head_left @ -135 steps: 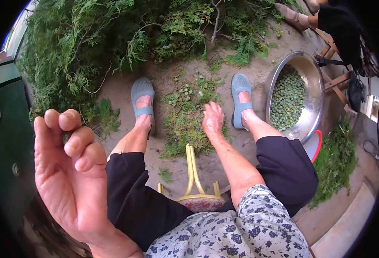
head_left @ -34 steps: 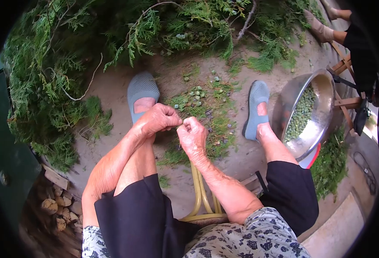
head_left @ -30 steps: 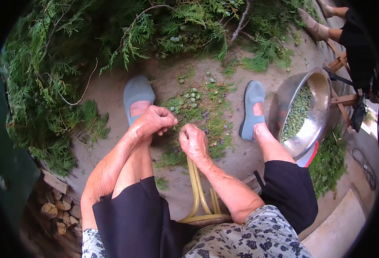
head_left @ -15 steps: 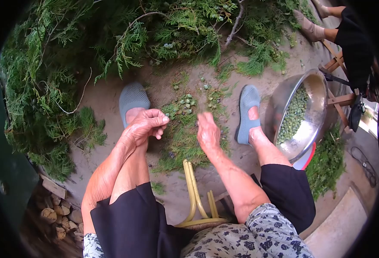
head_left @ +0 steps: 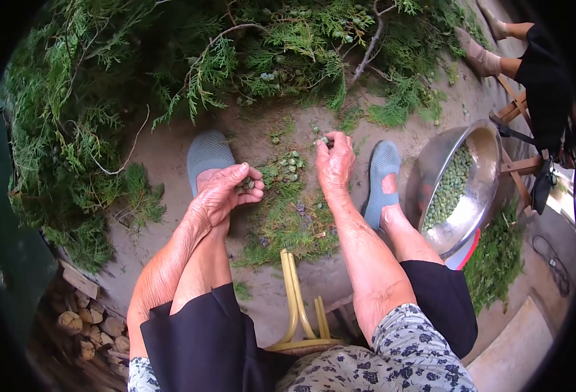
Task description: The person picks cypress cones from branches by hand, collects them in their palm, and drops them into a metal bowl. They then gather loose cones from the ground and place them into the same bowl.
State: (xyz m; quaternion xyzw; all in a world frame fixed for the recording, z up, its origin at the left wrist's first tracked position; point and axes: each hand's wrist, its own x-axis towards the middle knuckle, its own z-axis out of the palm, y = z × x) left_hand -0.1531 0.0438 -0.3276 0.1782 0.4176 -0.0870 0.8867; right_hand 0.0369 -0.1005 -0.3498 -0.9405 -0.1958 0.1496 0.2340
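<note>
My left hand (head_left: 226, 189) is beside the left shoe, its fingers curled around a few small green seed cones (head_left: 245, 187). Farther right, my right hand (head_left: 335, 162) is closed, with a green cone (head_left: 328, 141) at its fingertips. On the ground between my hands lies a little heap of green cones (head_left: 292, 163) among loose evergreen sprigs (head_left: 288, 225). To the right, a tilted metal bowl (head_left: 425, 160) holds many green cones (head_left: 450, 186).
Cut evergreen branches (head_left: 268, 59) are piled across the front and left. My grey-blue shoes (head_left: 211, 151) flank the litter. Another person's feet (head_left: 480, 55) and a wooden stool (head_left: 522, 166) are at right. Chopped firewood (head_left: 72, 323) lies lower left, a cord (head_left: 552, 264) lower right.
My right hand has moved forward and right, and a cone now shows at its fingertips. The left hand has turned a little, showing cones in its fingers. The view has shifted slightly.
</note>
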